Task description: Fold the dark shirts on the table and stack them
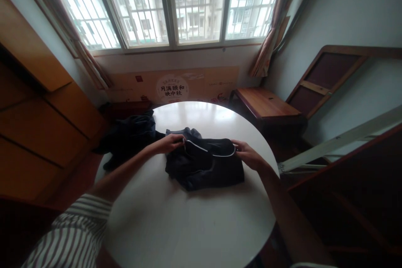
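A dark garment with a thin white trim line (205, 163) lies bunched in the middle of a round white table (188, 217). My left hand (169, 143) pinches the garment's upper left edge at the trim. On the upper right edge my right hand (248, 154) is closed on the fabric at the other end of the trim. Both hands hold the edge stretched between them, just above the tabletop.
A second dark garment (132, 136) hangs over the table's far left edge. A low wooden bench (266, 104) stands at the right under the barred window (188, 4). Wooden cabinets (40, 113) fill the left; a leaning frame (329, 75) is at the right wall.
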The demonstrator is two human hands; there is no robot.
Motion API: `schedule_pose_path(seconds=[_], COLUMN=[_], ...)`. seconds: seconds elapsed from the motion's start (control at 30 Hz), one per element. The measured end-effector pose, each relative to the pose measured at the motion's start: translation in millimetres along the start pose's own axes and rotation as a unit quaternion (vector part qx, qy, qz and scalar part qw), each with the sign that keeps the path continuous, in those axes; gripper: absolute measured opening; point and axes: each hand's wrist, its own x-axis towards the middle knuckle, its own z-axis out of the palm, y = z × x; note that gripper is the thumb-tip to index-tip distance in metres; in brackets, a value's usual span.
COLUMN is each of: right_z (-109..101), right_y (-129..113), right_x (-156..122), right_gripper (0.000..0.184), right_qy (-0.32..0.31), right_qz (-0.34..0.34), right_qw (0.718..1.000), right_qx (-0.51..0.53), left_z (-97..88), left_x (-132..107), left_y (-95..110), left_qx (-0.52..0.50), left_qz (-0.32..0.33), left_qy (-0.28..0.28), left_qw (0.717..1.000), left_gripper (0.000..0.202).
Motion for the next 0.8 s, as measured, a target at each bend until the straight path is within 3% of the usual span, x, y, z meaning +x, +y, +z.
schedule_pose_path(seconds=[0.1, 0.13, 0.23, 0.3, 0.37, 0.43, 0.5, 0.57, 0.63, 0.7, 0.8], right_z=[-4.2, -6.0, -13.4, -20.8, -28.5, -31.9, -26.2, -9.6, 14.2, 38.5, 63.6], right_y=[-25.2, -35.8, -70.6, -92.2, -108.0, -114.7, -110.3, -93.9, -67.4, -36.3, 2.3], right_x=[-20.1, -25.0, -16.3, 14.8, 60.3, 105.0, 132.9, 134.9, 112.6, 77.0, 28.1], right_gripper=[0.054, 0.053, 0.049, 0.05, 0.053, 0.051, 0.042, 0.029, 0.02, 0.023, 0.041], right_qy=[-0.075, -0.09, -0.066, -0.021, 0.031, 0.134, 0.225, 0.232, 0.16, 0.07, -0.016], right_qz=[0.031, 0.036, 0.004, -0.048, -0.103, -0.153, -0.172, -0.165, -0.154, -0.151, -0.14], right_qw=[0.997, 0.995, 0.998, 0.997, 0.989, 0.955, 0.887, 0.83, 0.815, 0.811, 0.796], right_qx=[0.013, 0.009, -0.021, -0.05, -0.101, -0.214, -0.364, -0.48, -0.535, -0.561, -0.588], left_z=[-32.6, -44.3, -76.7, -95.2, -109.9, -116.8, -110.4, -87.6, -52.0, -13.9, 25.4], left_x=[-53.8, -69.6, -88.6, -70.0, -32.3, 9.5, 39.9, 50.0, 40.0, 17.2, -18.1], left_y=[47.0, 61.9, 89.2, 87.6, 73.5, 55.1, 40.5, 32.8, 29.8, 26.7, 16.1], left_qx=[-0.099, -0.102, -0.036, 0.02, 0.081, 0.152, 0.188, 0.203, 0.218, 0.246, 0.285], left_qz=[-0.045, -0.051, -0.011, 0.026, 0.035, 0.025, 0.021, 0.028, 0.039, 0.029, -0.089], left_qy=[-0.08, -0.08, 0.01, 0.114, 0.219, 0.289, 0.312, 0.3, 0.26, 0.199, 0.16], left_qw=[0.991, 0.99, 0.999, 0.993, 0.972, 0.945, 0.931, 0.932, 0.94, 0.948, 0.941], left_gripper=[0.034, 0.032, 0.027, 0.029, 0.031, 0.028, 0.027, 0.028, 0.025, 0.023, 0.033])
